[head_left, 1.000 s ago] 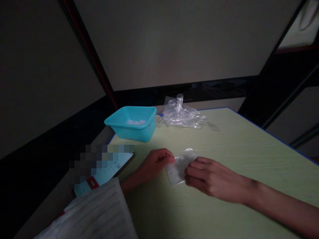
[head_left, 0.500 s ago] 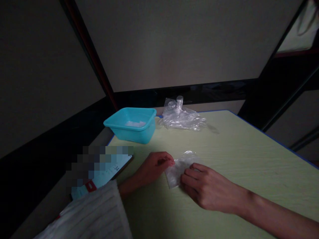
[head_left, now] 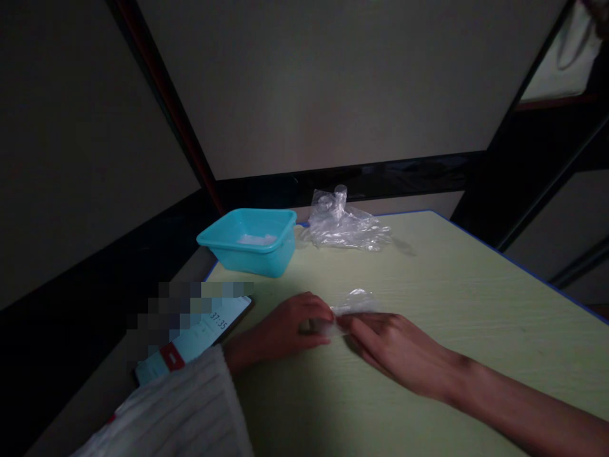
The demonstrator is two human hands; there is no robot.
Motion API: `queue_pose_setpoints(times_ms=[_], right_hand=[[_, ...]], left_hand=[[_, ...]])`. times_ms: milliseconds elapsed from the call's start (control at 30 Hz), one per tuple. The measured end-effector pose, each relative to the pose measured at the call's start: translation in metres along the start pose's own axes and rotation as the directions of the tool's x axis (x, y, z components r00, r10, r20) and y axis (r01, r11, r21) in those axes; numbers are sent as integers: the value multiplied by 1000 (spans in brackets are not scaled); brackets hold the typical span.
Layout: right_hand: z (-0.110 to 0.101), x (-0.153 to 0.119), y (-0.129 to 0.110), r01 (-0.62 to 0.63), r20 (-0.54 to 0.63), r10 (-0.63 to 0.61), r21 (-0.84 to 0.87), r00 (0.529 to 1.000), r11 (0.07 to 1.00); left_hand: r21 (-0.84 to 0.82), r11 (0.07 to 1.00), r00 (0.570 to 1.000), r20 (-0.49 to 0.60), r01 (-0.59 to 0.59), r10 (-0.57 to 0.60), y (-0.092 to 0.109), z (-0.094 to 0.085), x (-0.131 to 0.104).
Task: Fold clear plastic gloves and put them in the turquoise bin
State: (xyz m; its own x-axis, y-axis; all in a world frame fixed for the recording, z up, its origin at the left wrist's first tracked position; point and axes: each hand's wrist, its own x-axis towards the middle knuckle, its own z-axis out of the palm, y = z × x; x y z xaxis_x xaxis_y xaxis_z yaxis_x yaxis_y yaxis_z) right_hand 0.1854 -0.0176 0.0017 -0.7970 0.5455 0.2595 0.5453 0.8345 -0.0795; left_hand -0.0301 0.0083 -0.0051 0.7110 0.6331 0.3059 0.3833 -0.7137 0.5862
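A small clear plastic bag (head_left: 358,301) is between my two hands, low over the table. My left hand (head_left: 302,324) has its thumb and fingers closed on the bag's near left part. From the right, my right hand (head_left: 397,349) pinches the same bag, its fingertips almost meeting those of the left. Part of the bag stays hidden behind the right fingers, and its near edge is blurred.
On the pale table (head_left: 476,298), a blue basket (head_left: 257,257) with something whitish inside stands at the back left. Crumpled clear plastic (head_left: 342,225) lies right of it. A lit phone (head_left: 209,330) is beside my left sleeve (head_left: 190,406).
The near part of the bag, flat on the table before, is now lifted and folded up between my fingers. My right fingers have straightened and moved to the left fingertips.
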Motion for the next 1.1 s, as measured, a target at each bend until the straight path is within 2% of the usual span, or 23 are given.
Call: queue_pose_setpoints(times_ms=[167, 267, 367, 500, 633, 767, 867, 1100], right_hand=[[-4, 0, 2, -67, 51, 63, 78, 997, 995], [-3, -1, 2, 6, -5, -6, 56, 1000, 998], [1, -3, 1, 105, -88, -110, -51, 990, 993], [2, -6, 7, 185, -94, -199, -138, 975, 973], [-10, -10, 25, 281, -36, -291, -173, 956, 944], [-22, -15, 43, 277, -4, -283, -195, 959, 941], [-23, -17, 50, 266, -19, -276, -221, 961, 938], [-20, -15, 57, 254, -38, -274, -269, 961, 929]], left_hand=[[162, 984, 994, -63, -72, 84, -1, 2, 0], [257, 956, 986, -46, -142, 159, 1, 0, -1], [371, 902, 973, 18, -220, 230, 4, 0, -4], [506, 802, 944, 87, -318, 319, 9, 1, -4], [564, 735, 918, 121, -376, 377, 12, 4, -3], [601, 708, 919, 128, -371, 373, 15, 6, -5], [627, 685, 921, 154, -371, 357, 17, 6, -5], [672, 609, 892, 186, -421, 412, 25, 5, -4]])
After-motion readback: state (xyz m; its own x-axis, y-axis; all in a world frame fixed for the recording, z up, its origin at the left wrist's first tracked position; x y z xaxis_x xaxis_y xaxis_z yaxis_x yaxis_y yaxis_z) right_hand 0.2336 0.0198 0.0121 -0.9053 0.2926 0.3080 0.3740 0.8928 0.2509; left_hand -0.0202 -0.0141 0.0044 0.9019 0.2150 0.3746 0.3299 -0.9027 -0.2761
